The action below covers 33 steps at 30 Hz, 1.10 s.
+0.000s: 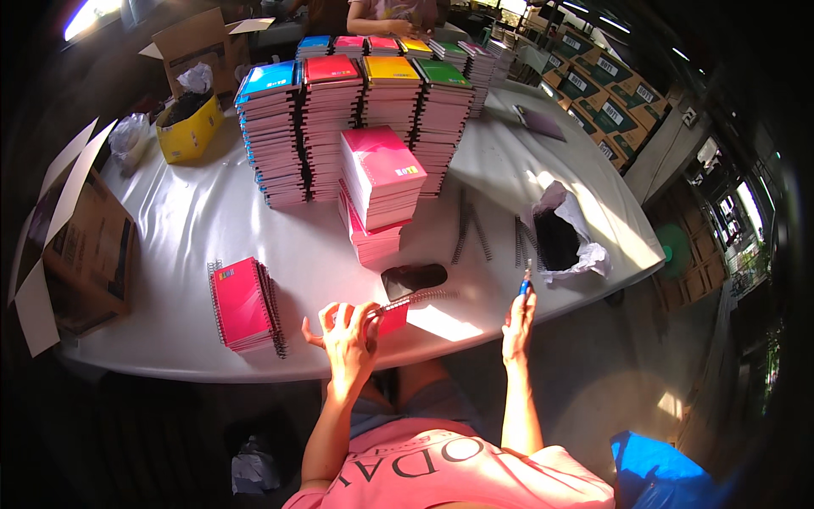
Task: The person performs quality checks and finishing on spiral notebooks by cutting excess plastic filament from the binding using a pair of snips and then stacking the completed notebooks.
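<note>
My left hand (346,338) grips a small pink notebook (393,319) at the table's near edge. A spiral coil (434,295) runs along the notebook's top edge and sticks out past it to the right. My right hand (518,329), off to the right, is closed around blue-handled pliers (525,287), jaws pointing away from me. Just beyond the notebook lies a dark oblong object (414,279), its kind unclear. To the left sits a pile of pink spiral notebooks (242,301). Beyond my hands rises a leaning stack of pink-covered notebooks (381,174).
Loose coils (469,227) lie near a white bag (585,254) of black coils. Tall stacks of blue (270,78), red, yellow and green notebooks fill the table's middle. Open cardboard boxes (89,254) and a yellow container (188,136) stand left. Another person (394,17) is at the far side.
</note>
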{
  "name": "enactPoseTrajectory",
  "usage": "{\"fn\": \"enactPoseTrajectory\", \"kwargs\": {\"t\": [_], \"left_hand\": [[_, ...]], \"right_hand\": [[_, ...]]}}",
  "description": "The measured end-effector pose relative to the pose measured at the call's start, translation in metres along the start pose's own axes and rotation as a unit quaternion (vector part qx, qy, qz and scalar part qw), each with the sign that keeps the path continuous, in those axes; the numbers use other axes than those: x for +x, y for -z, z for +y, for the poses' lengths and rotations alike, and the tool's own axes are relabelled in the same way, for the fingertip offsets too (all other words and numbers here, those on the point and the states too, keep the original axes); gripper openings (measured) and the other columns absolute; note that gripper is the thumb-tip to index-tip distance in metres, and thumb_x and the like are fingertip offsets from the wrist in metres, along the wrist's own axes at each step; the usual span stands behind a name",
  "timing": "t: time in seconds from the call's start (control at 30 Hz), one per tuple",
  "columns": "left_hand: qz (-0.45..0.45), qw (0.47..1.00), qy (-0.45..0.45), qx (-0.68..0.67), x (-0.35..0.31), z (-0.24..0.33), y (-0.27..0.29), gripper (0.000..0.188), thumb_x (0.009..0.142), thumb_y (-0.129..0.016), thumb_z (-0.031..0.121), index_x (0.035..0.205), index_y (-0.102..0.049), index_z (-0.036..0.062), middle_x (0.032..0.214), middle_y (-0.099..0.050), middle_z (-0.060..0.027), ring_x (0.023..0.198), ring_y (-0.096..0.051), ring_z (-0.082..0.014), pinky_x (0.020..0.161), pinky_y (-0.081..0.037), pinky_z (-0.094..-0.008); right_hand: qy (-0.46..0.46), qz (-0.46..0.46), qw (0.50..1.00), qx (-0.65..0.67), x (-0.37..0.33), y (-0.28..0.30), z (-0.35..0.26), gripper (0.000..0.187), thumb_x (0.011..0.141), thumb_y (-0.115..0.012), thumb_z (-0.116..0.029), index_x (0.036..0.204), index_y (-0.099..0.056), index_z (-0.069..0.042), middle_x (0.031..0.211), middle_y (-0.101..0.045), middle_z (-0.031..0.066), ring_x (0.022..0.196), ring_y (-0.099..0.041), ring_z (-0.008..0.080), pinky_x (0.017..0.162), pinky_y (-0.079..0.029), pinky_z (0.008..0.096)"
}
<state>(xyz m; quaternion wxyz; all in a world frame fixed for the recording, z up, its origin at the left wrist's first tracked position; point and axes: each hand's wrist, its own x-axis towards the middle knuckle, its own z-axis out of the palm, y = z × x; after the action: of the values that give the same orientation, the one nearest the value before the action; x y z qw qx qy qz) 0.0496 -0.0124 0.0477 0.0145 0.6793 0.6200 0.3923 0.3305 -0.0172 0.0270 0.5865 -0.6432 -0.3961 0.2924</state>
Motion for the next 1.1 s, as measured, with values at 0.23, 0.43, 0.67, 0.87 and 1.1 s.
{"fn": "enactPoseTrajectory", "kwargs": {"t": [0.23, 0.43, 0.67, 0.87, 1.1], "left_hand": [[0.033, 0.999, -0.011, -0.026, -0.001, 0.0, -0.002, 0.022, 0.074, -0.074, 0.026, 0.094, -0.066, 0.0209, 0.085, -0.062, 0.0058, 0.102, -0.053, -0.0205, 0.098, -0.016, -0.051], [0.074, 0.996, 0.005, -0.056, -0.005, 0.003, -0.004, 0.021, 0.071, -0.076, 0.025, 0.089, -0.067, 0.0215, 0.081, -0.061, 0.007, 0.095, -0.054, -0.0175, 0.095, -0.019, -0.0456], [0.091, 0.995, 0.009, -0.042, -0.004, 0.001, -0.007, 0.027, 0.068, -0.076, 0.022, 0.093, -0.067, 0.0226, 0.081, -0.06, 0.0072, 0.094, -0.052, -0.018, 0.093, -0.021, -0.0464], [0.106, 0.994, 0.0, -0.025, -0.007, 0.002, -0.011, 0.029, 0.067, -0.075, 0.019, 0.094, -0.068, 0.0252, 0.08, -0.057, 0.0072, 0.095, -0.051, -0.0175, 0.096, -0.019, -0.0466], [0.082, 0.996, -0.044, -0.004, -0.006, -0.003, -0.012, 0.029, 0.067, -0.076, 0.025, 0.096, -0.069, 0.0254, 0.077, -0.055, 0.0069, 0.092, -0.05, -0.0175, 0.092, -0.022, -0.0439]], "right_hand": [[0.28, -0.244, 0.858, -0.354, -0.073, -0.059, -0.093, 0.048, 0.085, -0.058, -0.023, 0.13, -0.049, -0.01, 0.114, -0.05, 0.0139, 0.106, -0.048, 0.0324, 0.09, -0.035, 0.043], [0.329, -0.195, 0.829, -0.408, -0.087, -0.078, -0.089, 0.046, 0.079, -0.065, -0.025, 0.125, -0.058, -0.024, 0.104, -0.053, 0.0106, 0.093, -0.053, 0.0262, 0.081, -0.038, 0.0417], [0.34, -0.208, 0.824, -0.404, -0.083, -0.082, -0.09, 0.043, 0.078, -0.066, -0.027, 0.121, -0.061, -0.023, 0.106, -0.053, 0.0124, 0.099, -0.051, 0.0292, 0.089, -0.037, 0.0438], [0.325, -0.219, 0.814, -0.429, -0.083, -0.089, -0.096, 0.041, 0.077, -0.068, -0.027, 0.117, -0.063, -0.019, 0.107, -0.056, 0.0091, 0.101, -0.054, 0.0264, 0.087, -0.04, 0.0412], [0.377, -0.229, 0.838, -0.32, -0.068, -0.086, -0.074, 0.038, 0.074, -0.073, -0.019, 0.111, -0.065, -0.013, 0.103, -0.064, 0.0083, 0.091, -0.063, 0.0276, 0.079, -0.051, 0.0368]]}}
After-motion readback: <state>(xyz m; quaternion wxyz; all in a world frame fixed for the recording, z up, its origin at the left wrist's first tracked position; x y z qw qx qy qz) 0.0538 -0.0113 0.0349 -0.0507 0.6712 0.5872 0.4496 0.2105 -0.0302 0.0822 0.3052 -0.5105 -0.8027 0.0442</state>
